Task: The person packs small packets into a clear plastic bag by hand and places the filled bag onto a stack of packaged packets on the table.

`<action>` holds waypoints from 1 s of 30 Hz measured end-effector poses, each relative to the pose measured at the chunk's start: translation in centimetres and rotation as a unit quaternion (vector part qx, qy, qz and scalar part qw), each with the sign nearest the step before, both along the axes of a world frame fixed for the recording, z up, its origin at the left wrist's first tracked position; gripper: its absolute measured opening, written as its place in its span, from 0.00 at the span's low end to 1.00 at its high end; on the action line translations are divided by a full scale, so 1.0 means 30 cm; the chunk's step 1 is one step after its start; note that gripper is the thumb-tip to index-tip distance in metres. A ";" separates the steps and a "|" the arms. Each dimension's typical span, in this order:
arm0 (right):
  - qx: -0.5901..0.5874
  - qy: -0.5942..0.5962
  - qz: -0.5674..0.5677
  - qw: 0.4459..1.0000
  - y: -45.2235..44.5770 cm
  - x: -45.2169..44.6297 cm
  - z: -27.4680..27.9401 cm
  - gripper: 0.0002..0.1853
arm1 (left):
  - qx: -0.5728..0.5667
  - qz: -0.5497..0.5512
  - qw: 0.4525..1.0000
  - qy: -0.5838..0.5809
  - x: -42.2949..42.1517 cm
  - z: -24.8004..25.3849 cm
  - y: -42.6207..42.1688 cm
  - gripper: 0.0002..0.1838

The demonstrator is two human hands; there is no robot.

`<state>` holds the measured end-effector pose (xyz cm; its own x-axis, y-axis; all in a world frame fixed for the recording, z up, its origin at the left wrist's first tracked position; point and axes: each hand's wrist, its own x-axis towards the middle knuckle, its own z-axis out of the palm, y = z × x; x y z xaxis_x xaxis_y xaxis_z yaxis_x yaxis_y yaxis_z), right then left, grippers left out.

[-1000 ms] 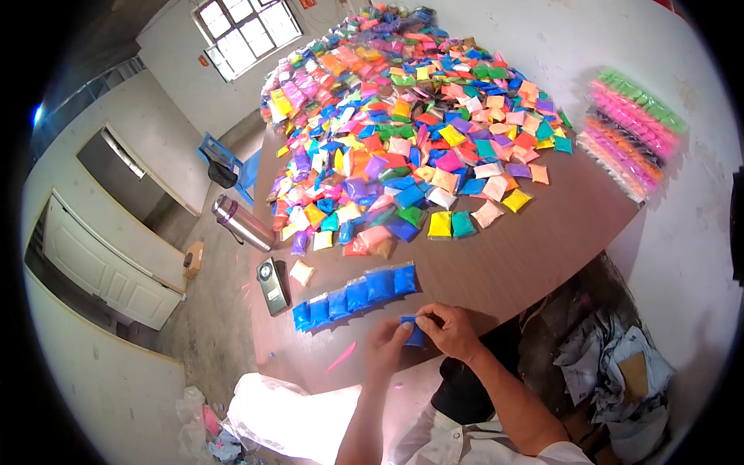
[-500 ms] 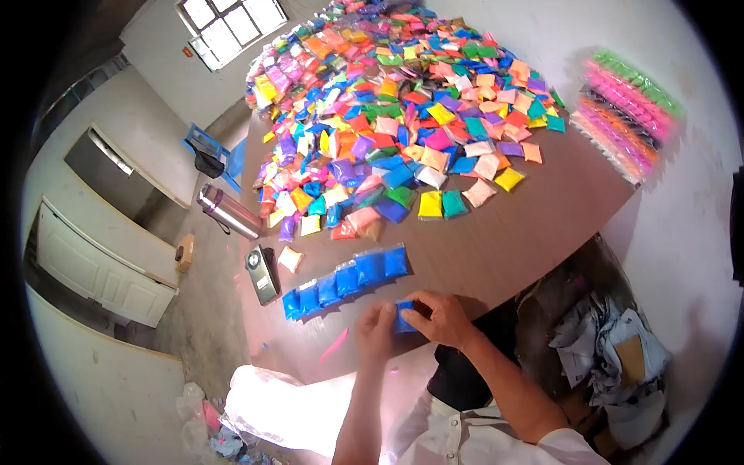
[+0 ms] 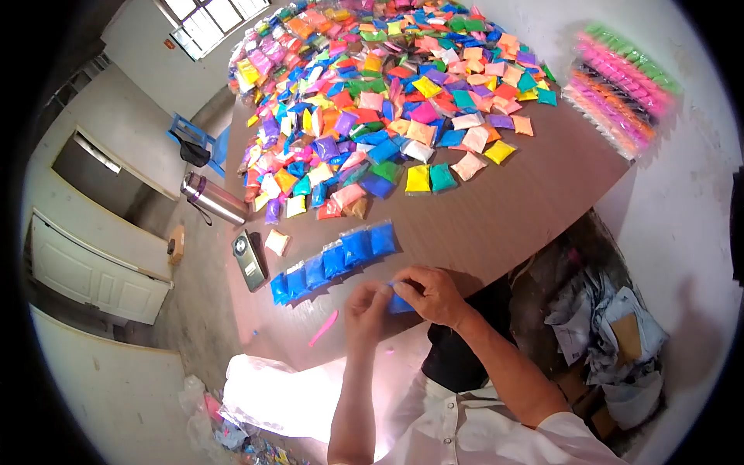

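Note:
Between my two hands, at the near edge of the table, is a small blue packet (image 3: 401, 304). My left hand (image 3: 367, 304) pinches its left side with thumb and fingers. My right hand (image 3: 431, 296) grips the packet's upper right part, its fingers covering much of it. Just beyond my hands lies a slanting row of several blue packets (image 3: 333, 262), side by side on the table. A thin pink strip (image 3: 324, 328) lies left of my left hand.
A big heap of colourful packets (image 3: 372, 101) covers the far side of the brown table (image 3: 542, 186). On the left are a steel flask (image 3: 215, 198), a phone (image 3: 249, 262) and a pale packet (image 3: 277, 242). Bundled packet strips (image 3: 620, 93) sit at the right edge.
My head view has shifted, so the table's contents appear slightly left and higher. Both hands stay on the blue packet, and my right hand now covers more of its top.

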<state>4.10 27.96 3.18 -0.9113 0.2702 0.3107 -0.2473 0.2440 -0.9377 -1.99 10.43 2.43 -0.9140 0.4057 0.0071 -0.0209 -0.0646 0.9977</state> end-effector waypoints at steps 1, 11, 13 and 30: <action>0.003 0.007 -0.001 1.000 0.004 -0.004 -0.004 0.08 | 0.003 -0.001 1.000 0.007 0.002 0.010 0.006 0.06; -0.057 0.023 -0.046 0.997 -0.031 0.113 0.006 0.07 | -0.131 -0.021 0.991 0.025 0.107 0.036 -0.015 0.15; -0.091 0.001 -0.037 0.995 -0.052 0.177 0.026 0.08 | -0.133 -0.019 0.990 0.034 0.149 0.005 -0.034 0.15; -0.264 -0.046 0.005 0.963 -0.153 0.392 -0.103 0.09 | -0.114 -0.036 0.992 -0.034 0.410 -0.008 -0.113 0.07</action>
